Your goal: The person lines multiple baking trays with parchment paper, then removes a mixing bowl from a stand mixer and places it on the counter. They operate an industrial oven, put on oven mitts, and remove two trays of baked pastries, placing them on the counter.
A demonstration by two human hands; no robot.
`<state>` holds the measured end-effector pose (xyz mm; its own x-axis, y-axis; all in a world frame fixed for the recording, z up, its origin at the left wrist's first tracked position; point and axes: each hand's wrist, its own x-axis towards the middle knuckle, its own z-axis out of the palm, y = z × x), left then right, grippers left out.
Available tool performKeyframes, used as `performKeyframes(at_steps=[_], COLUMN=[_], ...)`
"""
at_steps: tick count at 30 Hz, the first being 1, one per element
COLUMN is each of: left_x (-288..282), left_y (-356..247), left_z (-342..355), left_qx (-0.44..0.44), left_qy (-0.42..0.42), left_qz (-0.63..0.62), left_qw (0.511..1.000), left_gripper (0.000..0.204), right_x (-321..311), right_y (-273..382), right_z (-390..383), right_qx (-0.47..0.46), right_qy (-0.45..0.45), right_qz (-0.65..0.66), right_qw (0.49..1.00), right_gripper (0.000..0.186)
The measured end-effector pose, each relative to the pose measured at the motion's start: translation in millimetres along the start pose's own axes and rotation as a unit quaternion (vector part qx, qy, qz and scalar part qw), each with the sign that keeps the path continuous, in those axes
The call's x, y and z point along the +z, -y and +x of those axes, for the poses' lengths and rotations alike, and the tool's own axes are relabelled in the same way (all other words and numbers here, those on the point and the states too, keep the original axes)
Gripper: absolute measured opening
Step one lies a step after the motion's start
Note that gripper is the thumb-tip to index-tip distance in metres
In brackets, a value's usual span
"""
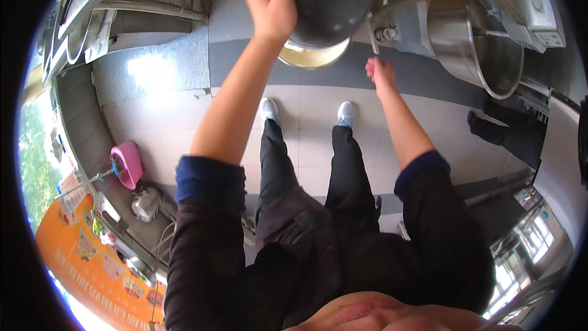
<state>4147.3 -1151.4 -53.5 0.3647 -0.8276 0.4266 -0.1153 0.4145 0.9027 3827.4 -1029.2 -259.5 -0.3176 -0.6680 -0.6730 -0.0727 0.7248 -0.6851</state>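
Observation:
My left hand [272,9] grips the left edge of a large round black vessel [334,3], with thumb and fingers on either side of the rim. The upper part of that vessel runs out of the picture. Beneath it a round basin [312,58] with a cream-coloured inside shows only its near edge. To the right, my right hand [381,75] is closed around the lower end of a thin, pale, flat-handled tool [372,35]. Its far end lies beside the black vessel, and its kind I cannot make out.
A big steel bowl [478,43] stands at right beside a machine with a knob [539,3]. Another person's dark-trousered legs [514,125] are at the right. Steel shelving [141,12] lines the far left. A pink basin [127,162] sits at left.

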Motion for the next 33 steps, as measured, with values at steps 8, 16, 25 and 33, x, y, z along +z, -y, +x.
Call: performKeyframes(at_steps=[8, 16, 25, 33], left_x=[-139.8, -105.1, -90.8, -82.8], left_y=[180.9, 341.1, 406.1, 395.5], left_z=[-104.1, -105.1, -78.3, -73.4], left_qx=[-0.318, -0.108, -0.039, -0.056], left_qy=[0.094, 0.213, 0.286, 0.314], left_qz=[0.208, 0.226, 0.203, 0.244], left_qw=[0.920, 0.945, 0.936, 0.916], left_gripper=[0.024, 0.033, 0.041, 0.045], right_x=[133.1, 217.1, 238.8, 247.1], right_y=[-39.9, -64.4, -84.1, -83.6], right_z=[-12.3, 43.4, 54.1, 39.6], right_qx=[-0.071, -0.159, -0.312, -0.254], right_qy=[0.133, 0.151, 0.067, 0.043], right_qz=[-0.010, 0.018, 0.046, 0.065], right_qw=[0.989, 0.975, 0.947, 0.964], right_gripper=[0.023, 0.028, 0.026, 0.037])
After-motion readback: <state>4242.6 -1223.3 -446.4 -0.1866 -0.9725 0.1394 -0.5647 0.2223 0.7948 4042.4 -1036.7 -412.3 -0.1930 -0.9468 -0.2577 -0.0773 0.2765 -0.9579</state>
